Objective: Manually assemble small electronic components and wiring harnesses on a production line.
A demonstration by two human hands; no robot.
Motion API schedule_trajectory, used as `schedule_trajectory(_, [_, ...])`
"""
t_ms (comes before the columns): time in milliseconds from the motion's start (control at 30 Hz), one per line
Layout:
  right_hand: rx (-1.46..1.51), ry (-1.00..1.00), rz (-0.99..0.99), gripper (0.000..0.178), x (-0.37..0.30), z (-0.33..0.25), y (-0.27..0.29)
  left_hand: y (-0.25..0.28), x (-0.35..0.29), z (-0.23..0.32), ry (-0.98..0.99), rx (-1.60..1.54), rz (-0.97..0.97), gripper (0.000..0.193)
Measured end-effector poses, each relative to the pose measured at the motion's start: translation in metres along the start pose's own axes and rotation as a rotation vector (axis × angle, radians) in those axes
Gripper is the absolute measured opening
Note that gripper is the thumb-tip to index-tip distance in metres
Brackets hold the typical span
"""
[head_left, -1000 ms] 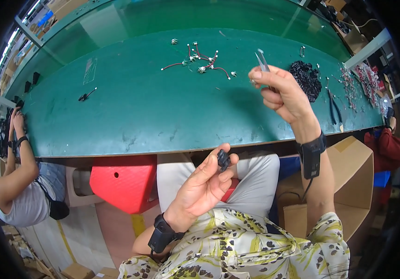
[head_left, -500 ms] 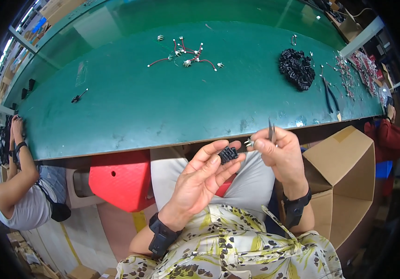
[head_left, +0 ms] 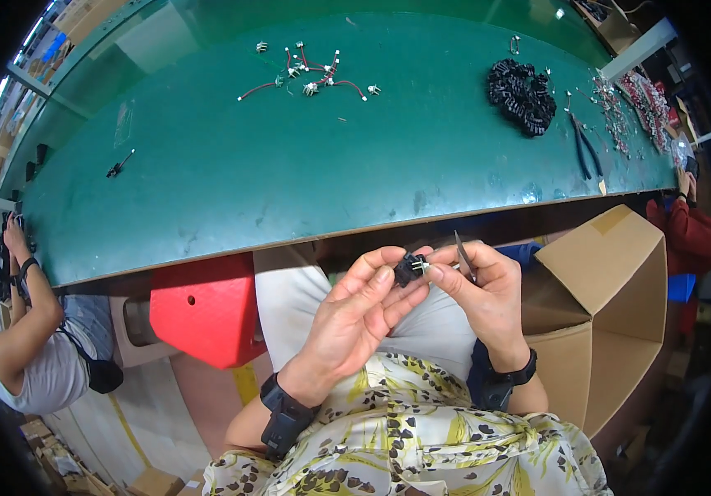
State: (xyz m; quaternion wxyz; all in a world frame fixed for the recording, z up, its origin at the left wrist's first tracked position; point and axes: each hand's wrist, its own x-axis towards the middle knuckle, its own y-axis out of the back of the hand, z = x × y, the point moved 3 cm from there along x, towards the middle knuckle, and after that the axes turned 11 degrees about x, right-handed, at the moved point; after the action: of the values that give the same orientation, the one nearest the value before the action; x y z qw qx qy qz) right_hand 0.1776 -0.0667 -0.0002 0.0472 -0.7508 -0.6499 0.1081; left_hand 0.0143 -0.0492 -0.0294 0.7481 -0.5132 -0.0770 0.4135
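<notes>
My left hand [head_left: 354, 318] pinches a small black ribbed plastic part [head_left: 406, 271] between thumb and fingers, above my lap. From the other side my right hand [head_left: 487, 293] brings a small white connector with metal prongs [head_left: 422, 268] up against that part. Whether the prongs sit inside it or only touch it, I cannot tell. A pointed metal tool [head_left: 463, 252], perhaps tweezers or a blade, sticks up from between my right fingers; its other end is hidden in the hand.
The green table [head_left: 306, 174] carries red-wired connectors [head_left: 310, 88], a black coiled heap [head_left: 521, 97], pliers [head_left: 585, 149] and a small black piece [head_left: 120, 164]. An open cardboard box [head_left: 620, 306] stands at right, a red stool [head_left: 206, 310] at left. Other people sit at both sides.
My right hand has moved left, carrying the white connector from a short gap away up to the black part. My left hand stays nearly in place. The view has shifted slightly.
</notes>
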Motion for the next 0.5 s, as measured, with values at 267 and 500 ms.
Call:
schedule_trajectory(267, [0.053, -0.141, -0.022, 0.014, 0.003, 0.005, 0.006, 0.012, 0.001, -0.001, 0.023, 0.109, 0.005, 0.031])
schedule_trajectory(500, [0.028, -0.146, -0.073, 0.013, 0.000, 0.010, 0.003, 0.019, 0.001, -0.006, -0.011, 0.078, -0.012, 0.036])
